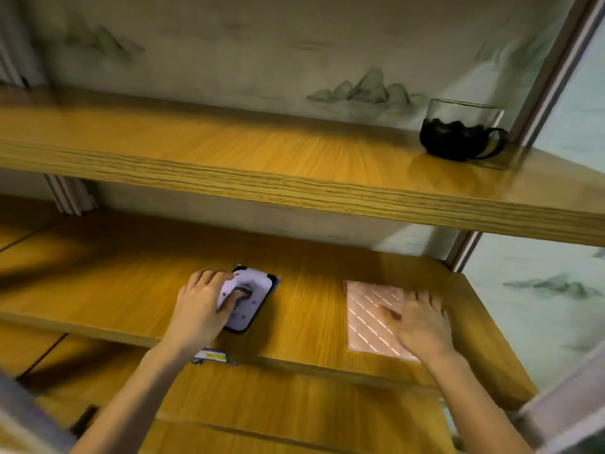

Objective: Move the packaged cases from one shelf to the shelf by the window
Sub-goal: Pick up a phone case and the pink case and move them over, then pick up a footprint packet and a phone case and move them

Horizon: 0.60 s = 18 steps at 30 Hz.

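Note:
Two packaged cases lie flat on the middle wooden shelf (314, 309). The left case (252, 290) is white and lilac with a black border, and my left hand (203, 306) grips its near left part, thumb on top. The right case (366, 309) is pink with diagonal light stripes. My right hand (422, 326) lies flat on its right half, fingers spread, covering that part. The picture is blurred by motion.
An upper wooden shelf (294, 158) carries a glass cup (461, 132) with dark contents at its right end. A window frame (553, 77) runs along the right. A small purple and yellow package (212, 355) pokes out below the middle shelf's front edge.

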Each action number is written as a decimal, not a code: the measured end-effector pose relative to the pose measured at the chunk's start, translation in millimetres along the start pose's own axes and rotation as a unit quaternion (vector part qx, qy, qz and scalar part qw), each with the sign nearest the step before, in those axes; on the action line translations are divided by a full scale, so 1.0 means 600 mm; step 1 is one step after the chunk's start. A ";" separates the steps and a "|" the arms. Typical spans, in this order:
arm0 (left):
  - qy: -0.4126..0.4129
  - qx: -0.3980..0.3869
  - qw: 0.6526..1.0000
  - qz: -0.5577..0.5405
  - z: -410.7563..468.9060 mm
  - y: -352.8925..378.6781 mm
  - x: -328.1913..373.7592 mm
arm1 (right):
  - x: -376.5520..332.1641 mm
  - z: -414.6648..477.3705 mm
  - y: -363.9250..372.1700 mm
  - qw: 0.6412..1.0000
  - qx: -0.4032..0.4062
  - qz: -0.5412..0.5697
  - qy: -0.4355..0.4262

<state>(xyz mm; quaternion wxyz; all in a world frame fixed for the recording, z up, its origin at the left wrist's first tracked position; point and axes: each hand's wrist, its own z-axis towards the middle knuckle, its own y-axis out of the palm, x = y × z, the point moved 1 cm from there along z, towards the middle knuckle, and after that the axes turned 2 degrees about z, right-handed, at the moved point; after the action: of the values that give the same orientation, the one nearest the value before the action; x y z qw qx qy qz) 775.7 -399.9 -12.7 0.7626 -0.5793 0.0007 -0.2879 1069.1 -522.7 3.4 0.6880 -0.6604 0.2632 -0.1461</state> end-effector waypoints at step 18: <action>-0.132 0.063 0.983 0.113 -0.173 -0.176 -0.196 | -0.419 -0.107 0.000 0.878 -0.063 0.078 -0.468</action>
<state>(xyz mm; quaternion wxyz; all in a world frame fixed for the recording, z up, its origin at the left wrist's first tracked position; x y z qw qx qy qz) 596.7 -456.9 7.4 0.8187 -0.5590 -0.0528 -0.1203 827.9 -438.0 46.3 0.6969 -0.6710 -0.0301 0.2513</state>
